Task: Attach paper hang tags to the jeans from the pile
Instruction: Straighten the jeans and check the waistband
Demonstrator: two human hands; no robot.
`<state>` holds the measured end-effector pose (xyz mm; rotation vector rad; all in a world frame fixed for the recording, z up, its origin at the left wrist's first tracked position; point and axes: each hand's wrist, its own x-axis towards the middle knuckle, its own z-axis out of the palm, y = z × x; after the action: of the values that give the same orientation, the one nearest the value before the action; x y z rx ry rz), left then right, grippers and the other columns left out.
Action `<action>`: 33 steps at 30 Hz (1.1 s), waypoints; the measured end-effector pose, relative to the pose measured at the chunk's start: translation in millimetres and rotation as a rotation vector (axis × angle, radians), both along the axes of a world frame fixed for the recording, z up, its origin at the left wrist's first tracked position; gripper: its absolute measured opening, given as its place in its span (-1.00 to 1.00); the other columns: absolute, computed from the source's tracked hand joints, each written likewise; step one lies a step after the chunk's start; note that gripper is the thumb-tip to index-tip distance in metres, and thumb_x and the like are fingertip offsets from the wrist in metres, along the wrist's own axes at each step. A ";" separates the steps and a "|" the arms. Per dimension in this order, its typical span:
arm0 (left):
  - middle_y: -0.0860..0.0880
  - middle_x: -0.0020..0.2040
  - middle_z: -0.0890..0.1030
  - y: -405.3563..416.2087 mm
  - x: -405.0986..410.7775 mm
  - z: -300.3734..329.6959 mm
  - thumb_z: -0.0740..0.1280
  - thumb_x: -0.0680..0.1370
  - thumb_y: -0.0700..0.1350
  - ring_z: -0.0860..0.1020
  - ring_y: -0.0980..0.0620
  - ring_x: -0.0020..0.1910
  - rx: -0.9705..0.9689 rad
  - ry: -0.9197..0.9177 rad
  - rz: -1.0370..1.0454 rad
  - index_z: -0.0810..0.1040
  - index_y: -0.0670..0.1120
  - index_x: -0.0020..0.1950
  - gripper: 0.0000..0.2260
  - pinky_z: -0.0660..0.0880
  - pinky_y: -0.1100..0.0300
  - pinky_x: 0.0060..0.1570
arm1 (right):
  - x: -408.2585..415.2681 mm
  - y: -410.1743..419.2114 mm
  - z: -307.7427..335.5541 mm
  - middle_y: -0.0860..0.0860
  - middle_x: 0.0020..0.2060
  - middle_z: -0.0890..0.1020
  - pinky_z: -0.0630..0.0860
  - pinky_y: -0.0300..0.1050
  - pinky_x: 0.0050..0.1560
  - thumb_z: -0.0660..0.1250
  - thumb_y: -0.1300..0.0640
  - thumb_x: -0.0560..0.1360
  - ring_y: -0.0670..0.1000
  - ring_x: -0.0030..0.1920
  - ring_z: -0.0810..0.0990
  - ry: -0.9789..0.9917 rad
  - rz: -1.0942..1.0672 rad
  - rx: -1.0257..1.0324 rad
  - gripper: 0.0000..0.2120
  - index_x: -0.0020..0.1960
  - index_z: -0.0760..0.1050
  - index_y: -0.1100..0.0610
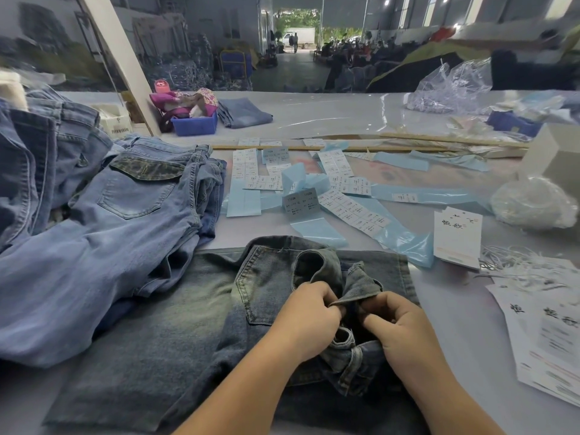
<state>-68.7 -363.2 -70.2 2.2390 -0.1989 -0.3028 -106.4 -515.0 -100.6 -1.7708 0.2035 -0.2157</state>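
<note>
A dark washed pair of jeans (175, 334) lies flat in front of me, back pocket up. My left hand (309, 318) and my right hand (398, 328) both pinch the bunched waistband (357, 287) at the middle, fingers curled into the denim. A pile of lighter blue jeans (103, 221) lies to the left. White paper hang tags (456, 237) stand to the right, with more hang tags (546, 334) fanned out at the right edge beside loose white strings (514, 259).
Sticker sheets and pale blue backing strips (314, 186) litter the table behind the jeans. A wooden stick (329, 148) lies across. A blue bin (194, 124) and folded jeans (243, 113) sit farther back, plastic bags (530, 204) at the right.
</note>
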 end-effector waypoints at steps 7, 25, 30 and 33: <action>0.06 -0.25 0.52 2.5 0.7 -1.6 0.31 0.59 -0.01 0.47 0.12 -0.32 -0.033 0.025 0.000 0.49 0.04 -0.17 -0.86 0.33 0.23 -0.37 | 2.8 -14.5 -7.8 0.01 -0.37 0.65 0.59 -0.24 -0.26 0.35 0.53 0.40 -0.03 -0.31 0.63 -0.014 -0.130 0.399 -0.70 -0.16 0.50 0.14; 0.05 -0.15 0.53 -0.3 3.6 0.9 0.32 0.58 0.00 0.49 0.11 -0.28 -0.006 -0.009 -0.044 0.50 0.04 -0.15 -0.87 0.31 0.25 -0.34 | -3.1 -4.0 -6.7 0.06 -0.30 0.69 0.61 0.04 -0.19 0.52 0.31 0.37 0.05 -0.27 0.67 0.049 -0.139 0.009 -0.74 -0.13 0.51 0.04; 0.07 -0.34 0.54 -9.9 10.7 4.0 0.33 0.57 -0.01 0.47 0.15 -0.39 -0.005 0.006 -0.052 0.49 0.06 -0.21 -0.84 0.36 0.29 -0.42 | -2.8 -5.9 -4.1 0.05 -0.28 0.70 0.61 -0.11 -0.28 0.52 0.30 0.37 0.06 -0.25 0.69 0.059 -0.142 0.055 -0.77 -0.11 0.53 0.09; 0.08 -0.33 0.56 -16.4 14.9 6.7 0.33 0.55 0.00 0.48 0.18 -0.37 0.015 0.005 -0.072 0.48 0.06 -0.23 -0.83 0.34 0.31 -0.41 | 0.4 -6.9 -1.4 0.04 -0.26 0.71 0.57 -0.25 -0.30 0.53 0.31 0.37 0.01 -0.24 0.71 0.068 -0.114 0.131 -0.77 -0.07 0.54 0.14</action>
<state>-53.8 -379.6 -63.5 2.2494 -0.2762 -0.3492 -105.9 -522.0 -102.0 -1.6390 0.3605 -0.2187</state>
